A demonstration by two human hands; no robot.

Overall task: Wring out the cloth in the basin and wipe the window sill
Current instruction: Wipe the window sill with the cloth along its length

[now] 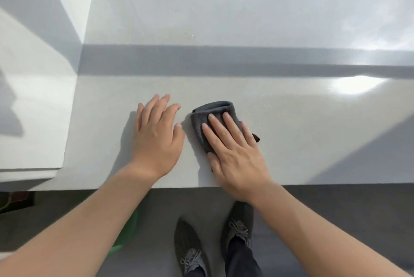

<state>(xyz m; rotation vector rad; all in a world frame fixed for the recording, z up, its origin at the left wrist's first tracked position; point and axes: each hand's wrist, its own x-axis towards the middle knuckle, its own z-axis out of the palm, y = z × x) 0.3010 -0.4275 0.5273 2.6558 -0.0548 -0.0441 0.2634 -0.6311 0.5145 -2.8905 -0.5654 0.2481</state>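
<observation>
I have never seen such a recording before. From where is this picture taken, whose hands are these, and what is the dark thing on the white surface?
There is no machine here. A person wears a camera on the head, so the single picture looks forward and down at their own two bare hands.

The wide pale surface is the window sill. The dark thing is a grey cloth, folded and lying flat on the sill. The right hand presses on it with flat fingers, as for wiping; it is not gripped in a fist. The left hand rests open on the sill beside the cloth and holds nothing.

Below the sill's edge you see the person's dark shoes on the floor, and a green object, mostly hidden behind the left arm.
</observation>
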